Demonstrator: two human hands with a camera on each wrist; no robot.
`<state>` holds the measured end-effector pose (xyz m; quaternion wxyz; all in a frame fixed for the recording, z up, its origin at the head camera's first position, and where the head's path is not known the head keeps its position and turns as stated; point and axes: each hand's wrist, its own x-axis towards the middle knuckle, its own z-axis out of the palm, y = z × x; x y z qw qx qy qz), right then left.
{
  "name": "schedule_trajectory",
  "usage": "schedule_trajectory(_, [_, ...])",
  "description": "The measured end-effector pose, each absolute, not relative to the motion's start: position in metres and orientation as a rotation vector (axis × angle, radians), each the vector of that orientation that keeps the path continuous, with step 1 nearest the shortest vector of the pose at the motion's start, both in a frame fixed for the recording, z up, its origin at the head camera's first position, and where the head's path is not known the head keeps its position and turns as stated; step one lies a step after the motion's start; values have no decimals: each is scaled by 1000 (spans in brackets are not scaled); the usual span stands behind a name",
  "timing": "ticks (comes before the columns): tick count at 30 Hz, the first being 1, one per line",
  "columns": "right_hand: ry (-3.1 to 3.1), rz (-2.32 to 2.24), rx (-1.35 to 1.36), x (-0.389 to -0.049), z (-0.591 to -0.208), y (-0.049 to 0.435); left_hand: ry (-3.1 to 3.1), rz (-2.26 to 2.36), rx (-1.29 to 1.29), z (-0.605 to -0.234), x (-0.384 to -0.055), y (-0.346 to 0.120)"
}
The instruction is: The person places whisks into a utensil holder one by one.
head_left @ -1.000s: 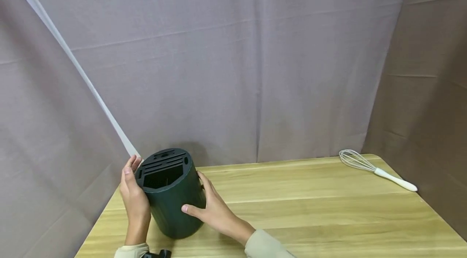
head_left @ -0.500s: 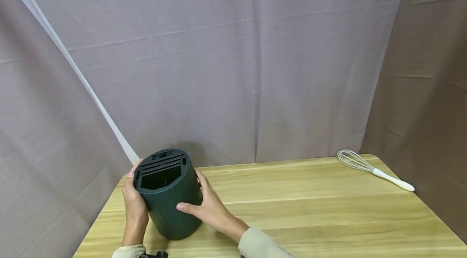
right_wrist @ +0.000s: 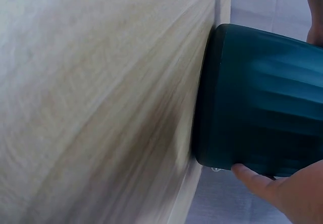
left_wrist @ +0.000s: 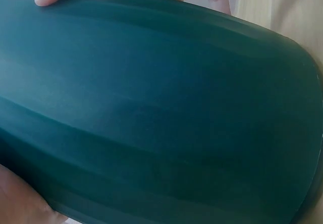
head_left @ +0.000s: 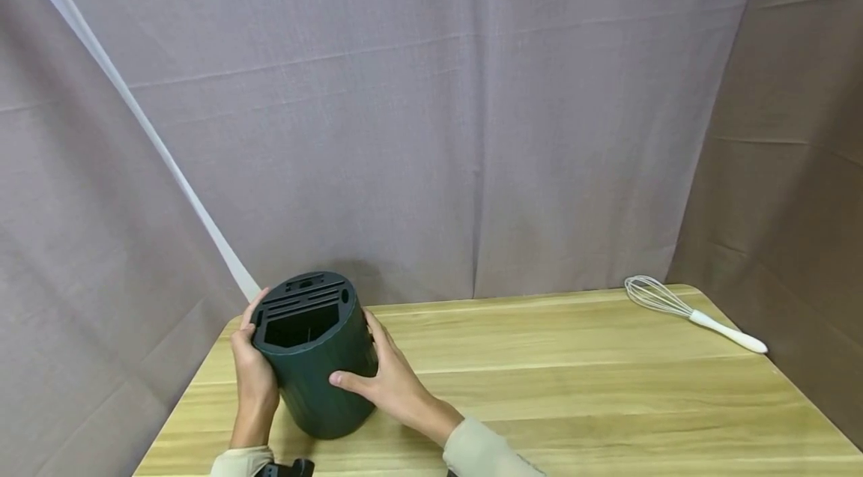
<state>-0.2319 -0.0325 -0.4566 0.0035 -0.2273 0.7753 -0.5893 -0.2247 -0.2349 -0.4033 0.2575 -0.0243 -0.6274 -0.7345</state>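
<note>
A dark green, round knife block (head_left: pixel 326 380) stands at the left of the table, its slotted top with one large dark opening facing up toward me. My left hand (head_left: pixel 252 372) holds its left side, thumb at the rim and fingers reaching behind. Around the right side is my right hand (head_left: pixel 398 383), with its thumb laid across the front and its other fingers mostly hidden behind. The block's smooth wall (left_wrist: pixel 166 108) fills the left wrist view. In the right wrist view, its base (right_wrist: pixel 209 103) is at the tabletop, beside my right hand (right_wrist: pixel 287 191).
A white whisk (head_left: pixel 694 316) lies at the back right of the wooden table (head_left: pixel 573 387), handle toward the right edge. Grey-mauve cloth (head_left: pixel 431 125) hangs behind the table and along both sides.
My left thumb has come in to the block's rim, and the left fingers have slid farther behind it. The block and right hand have hardly moved. The whisk lies unchanged.
</note>
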Motion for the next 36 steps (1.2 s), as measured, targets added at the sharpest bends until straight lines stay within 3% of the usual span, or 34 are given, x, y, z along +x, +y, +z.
schedule_trajectory(14, [2485, -1860, -728, -231, -458, -16, -1855, -1423, -341, -413, -230, -235])
schedule_trajectory(25, [2405, -1878, -759, -230, -464, 4, -2230, -1369, -563, -411, -222, -256])
schedule_trajectory(36, [2419, -1896, -734, -228, -466, 21, -2283, -1375, -633, -405, -224, -250])
